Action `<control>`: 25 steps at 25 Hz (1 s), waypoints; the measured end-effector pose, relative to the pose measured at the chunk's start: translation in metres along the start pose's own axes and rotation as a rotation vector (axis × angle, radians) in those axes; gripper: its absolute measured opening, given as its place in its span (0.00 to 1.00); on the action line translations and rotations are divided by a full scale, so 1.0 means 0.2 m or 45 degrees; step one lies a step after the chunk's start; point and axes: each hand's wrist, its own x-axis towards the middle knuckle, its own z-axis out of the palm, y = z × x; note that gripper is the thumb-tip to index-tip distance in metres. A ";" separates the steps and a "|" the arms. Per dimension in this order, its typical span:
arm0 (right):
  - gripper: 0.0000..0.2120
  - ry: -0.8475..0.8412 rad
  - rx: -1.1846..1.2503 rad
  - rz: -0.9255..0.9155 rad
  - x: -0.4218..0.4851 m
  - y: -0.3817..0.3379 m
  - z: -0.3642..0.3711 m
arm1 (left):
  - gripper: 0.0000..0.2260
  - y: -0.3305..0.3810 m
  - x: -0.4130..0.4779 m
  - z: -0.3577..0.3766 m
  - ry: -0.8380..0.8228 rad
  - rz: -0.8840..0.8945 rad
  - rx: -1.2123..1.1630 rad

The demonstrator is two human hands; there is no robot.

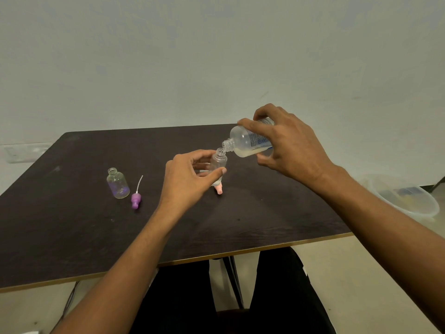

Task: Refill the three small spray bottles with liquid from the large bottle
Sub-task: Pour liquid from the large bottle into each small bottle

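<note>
My right hand (286,145) grips the large clear bottle (243,141), tipped on its side with its open neck pointing left and down. Pale liquid pools along its lower side. My left hand (190,179) holds a small uncapped clear bottle (219,162) upright, its mouth just under the large bottle's neck. A pink spray cap (219,189) lies on the table below that small bottle. Further left, another small clear bottle (118,183) stands open on the dark table (72,237), with a purple spray cap and its tube (136,198) lying beside it.
A translucent plastic tub (407,198) sits on the floor off the table's right edge. A pale wall runs behind the table. My dark-clothed legs show under the near edge, and a cable hangs at the lower left.
</note>
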 end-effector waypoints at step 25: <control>0.37 0.000 -0.036 -0.026 -0.01 0.00 0.01 | 0.21 -0.02 -0.01 0.01 -0.009 0.011 0.006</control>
